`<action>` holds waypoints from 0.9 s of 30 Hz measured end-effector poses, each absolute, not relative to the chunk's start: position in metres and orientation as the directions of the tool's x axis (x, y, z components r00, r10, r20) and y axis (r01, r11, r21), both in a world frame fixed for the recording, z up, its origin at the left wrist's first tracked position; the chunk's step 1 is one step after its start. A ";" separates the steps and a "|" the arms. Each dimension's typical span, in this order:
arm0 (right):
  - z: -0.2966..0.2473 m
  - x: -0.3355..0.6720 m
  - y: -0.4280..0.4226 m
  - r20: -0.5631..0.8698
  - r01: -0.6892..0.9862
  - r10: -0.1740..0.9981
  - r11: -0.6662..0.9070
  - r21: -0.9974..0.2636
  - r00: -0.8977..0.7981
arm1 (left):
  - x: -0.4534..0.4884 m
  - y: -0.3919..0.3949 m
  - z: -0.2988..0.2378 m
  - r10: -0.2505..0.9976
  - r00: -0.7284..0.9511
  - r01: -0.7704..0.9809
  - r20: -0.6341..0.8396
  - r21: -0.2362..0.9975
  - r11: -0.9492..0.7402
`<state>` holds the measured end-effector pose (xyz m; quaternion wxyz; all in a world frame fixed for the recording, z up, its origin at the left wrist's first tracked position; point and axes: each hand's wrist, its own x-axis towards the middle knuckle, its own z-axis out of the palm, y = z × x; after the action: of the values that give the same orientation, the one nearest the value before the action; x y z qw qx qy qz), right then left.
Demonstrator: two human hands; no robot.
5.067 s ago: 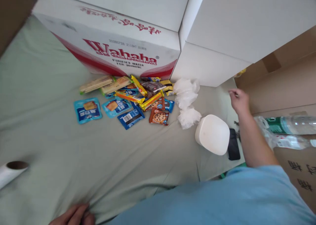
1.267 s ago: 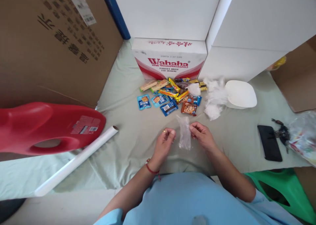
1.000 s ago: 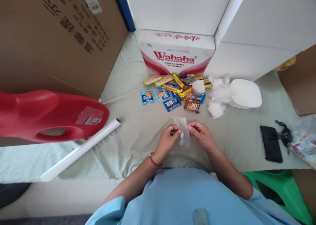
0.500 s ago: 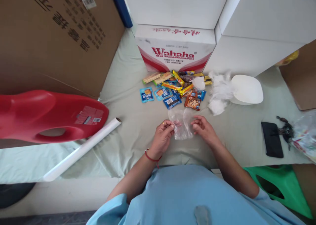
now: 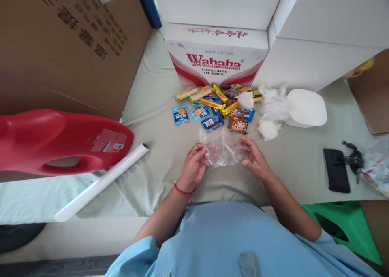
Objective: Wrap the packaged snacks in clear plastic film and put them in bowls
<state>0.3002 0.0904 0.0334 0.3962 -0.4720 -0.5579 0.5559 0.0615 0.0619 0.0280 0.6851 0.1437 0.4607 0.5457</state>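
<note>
A clear plastic bag (image 5: pixel 223 149) is spread between my hands, thin and crinkled, low over the cloth. My left hand (image 5: pixel 195 161) pinches its left edge between thumb and fingers. At the bag's right side my right hand (image 5: pixel 255 157) is open, fingers curved and apart; whether its fingertips touch the film I cannot tell. Just beyond lies a pile of wrapped snacks: blue packets (image 5: pixel 200 113), yellow-wrapped bars (image 5: pixel 212 104), a brown cookie packet (image 5: pixel 238 124) and pale sticks in wrappers (image 5: pixel 199 94).
Behind the snacks stands a Wahaha carton (image 5: pixel 217 60). To their right are crumpled clear bags (image 5: pixel 272 111) and a white tub (image 5: pixel 306 108). A white roll (image 5: pixel 103 182) and a red plastic object (image 5: pixel 67 141) lie left. A phone (image 5: pixel 336 170) with keys (image 5: pixel 354 159) lies right.
The bag has spread wider, its left side moving left with my left hand. My right hand has shifted slightly right and its fingers have opened more.
</note>
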 end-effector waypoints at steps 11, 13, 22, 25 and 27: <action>0.036 0.318 0.088 -0.270 0.093 0.961 -0.265 -0.960 -0.059 | 0.070 0.072 0.016 0.826 -0.373 -0.519 -0.423 0.833 0.193; 0.039 0.335 0.086 -0.303 0.175 0.946 -0.282 -0.943 -0.113 | 0.070 0.073 0.015 0.825 -0.380 -0.499 -0.419 0.843 0.198; 0.073 0.318 0.068 0.209 0.566 0.951 0.303 -0.767 -0.226 | 0.078 0.067 0.023 0.880 -0.296 -0.493 -0.372 0.848 0.193; 0.068 0.272 0.068 0.177 0.465 0.880 0.392 -0.794 -0.441 | 0.081 0.062 0.028 0.899 -0.242 -0.503 -0.364 0.840 0.205; 0.058 0.246 0.069 0.141 0.430 0.860 0.379 -0.819 -0.490 | 0.081 0.057 0.030 0.907 -0.215 -0.518 -0.361 0.830 0.208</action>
<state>0.2462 0.0692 0.0577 0.2888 -0.4143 -0.7786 0.3725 0.0810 0.0569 0.0301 0.5955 0.1949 0.4993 0.5984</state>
